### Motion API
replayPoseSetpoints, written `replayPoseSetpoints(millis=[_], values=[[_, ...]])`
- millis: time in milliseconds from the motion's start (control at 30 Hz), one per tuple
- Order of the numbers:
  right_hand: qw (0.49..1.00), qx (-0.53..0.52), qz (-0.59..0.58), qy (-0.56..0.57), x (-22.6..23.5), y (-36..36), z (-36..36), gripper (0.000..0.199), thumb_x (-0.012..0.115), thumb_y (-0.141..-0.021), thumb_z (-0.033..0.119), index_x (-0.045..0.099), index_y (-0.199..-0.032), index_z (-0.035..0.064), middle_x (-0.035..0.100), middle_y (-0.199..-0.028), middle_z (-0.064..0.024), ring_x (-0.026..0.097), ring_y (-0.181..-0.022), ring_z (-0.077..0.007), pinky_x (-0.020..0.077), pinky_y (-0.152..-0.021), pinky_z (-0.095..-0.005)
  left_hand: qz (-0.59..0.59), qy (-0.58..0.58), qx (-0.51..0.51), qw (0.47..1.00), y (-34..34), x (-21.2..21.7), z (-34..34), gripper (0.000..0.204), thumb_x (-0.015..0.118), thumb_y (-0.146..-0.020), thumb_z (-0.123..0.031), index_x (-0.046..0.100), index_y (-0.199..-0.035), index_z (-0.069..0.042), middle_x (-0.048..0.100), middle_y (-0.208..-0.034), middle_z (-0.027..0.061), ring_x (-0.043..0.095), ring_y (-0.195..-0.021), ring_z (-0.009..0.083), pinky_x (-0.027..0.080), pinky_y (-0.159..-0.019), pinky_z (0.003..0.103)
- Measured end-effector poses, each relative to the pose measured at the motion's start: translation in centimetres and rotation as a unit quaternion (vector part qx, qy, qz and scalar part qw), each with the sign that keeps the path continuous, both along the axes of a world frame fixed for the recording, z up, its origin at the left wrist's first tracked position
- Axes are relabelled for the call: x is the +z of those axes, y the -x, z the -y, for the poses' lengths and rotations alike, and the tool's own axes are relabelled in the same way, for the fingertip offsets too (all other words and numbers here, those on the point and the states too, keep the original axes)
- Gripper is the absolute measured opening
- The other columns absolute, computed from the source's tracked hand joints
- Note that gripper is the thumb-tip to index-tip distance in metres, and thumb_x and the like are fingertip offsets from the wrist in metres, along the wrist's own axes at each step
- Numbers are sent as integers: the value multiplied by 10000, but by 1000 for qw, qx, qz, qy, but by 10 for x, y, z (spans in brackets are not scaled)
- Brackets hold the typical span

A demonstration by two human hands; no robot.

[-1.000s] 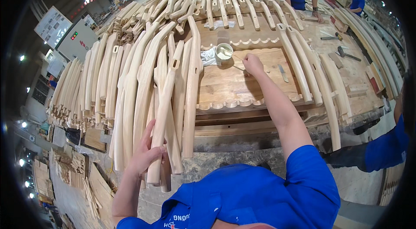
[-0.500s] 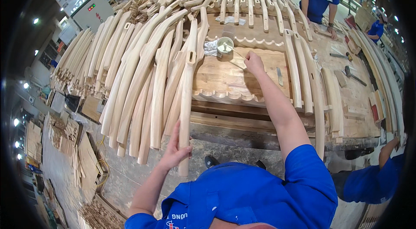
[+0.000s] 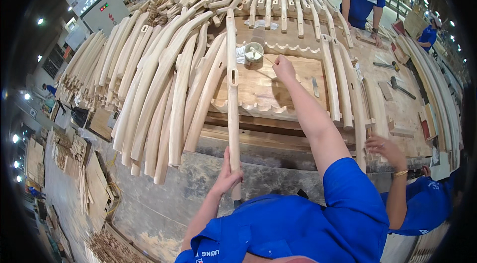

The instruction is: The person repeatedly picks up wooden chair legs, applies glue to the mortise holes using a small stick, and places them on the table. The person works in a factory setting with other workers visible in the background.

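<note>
My left hand [image 3: 228, 178] is wrapped round the lower end of a long pale wooden leg [image 3: 233, 119] with an oval slot partway up. The leg slants away from me over the left part of the workbench, beside a stack of similar legs [image 3: 169, 74]. My right hand [image 3: 284, 69] pinches a thin stick [image 3: 269, 58]. Its far end reaches into a small round cup [image 3: 254, 59] holding something whitish; whether it ends in bristles I cannot tell. A white cloth [image 3: 240, 55] lies against the cup's left side, partly behind the leg.
Scalloped wooden rests [image 3: 258, 108] cross the bench [image 3: 278, 84]. A flat blade [image 3: 315, 87] lies right of my hand, before several upright legs [image 3: 330, 79]. Hammers [image 3: 401, 87] lie farther right. A co-worker's hand [image 3: 386, 151] is near the right edge; other people stand behind the bench.
My left hand has carried the wooden leg rightward, away from the stack. My right hand stays at the cup with the stick. A co-worker's hand has come in at the right.
</note>
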State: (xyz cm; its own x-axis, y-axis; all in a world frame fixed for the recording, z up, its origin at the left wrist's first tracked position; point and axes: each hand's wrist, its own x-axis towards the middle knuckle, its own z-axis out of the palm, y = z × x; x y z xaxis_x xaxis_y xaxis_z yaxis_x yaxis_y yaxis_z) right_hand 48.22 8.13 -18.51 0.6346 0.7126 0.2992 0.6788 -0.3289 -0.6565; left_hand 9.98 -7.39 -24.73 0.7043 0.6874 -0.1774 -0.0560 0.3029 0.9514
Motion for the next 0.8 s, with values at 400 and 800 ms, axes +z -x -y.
replayPoseSetpoints(millis=[400,800], values=[[929,40,273,246,94,29,-18,209,491,-833,89,651,-967,76,666,-974,-115,649,-902,-280,528,-700,-409,-18,-12,111,994,0,-53,18,738,558,-814,-25,165,-1424,-157,504,-782,49,492,-525,109,439,-442,258],[930,45,363,38,62,57,1,165,527,-841,193,663,-916,137,666,-966,-41,646,-798,-255,511,-690,-402,-77,-59,144,985,12,-58,21,726,615,-781,-68,253,-1410,-98,559,-912,71,510,-586,94,444,-492,248]])
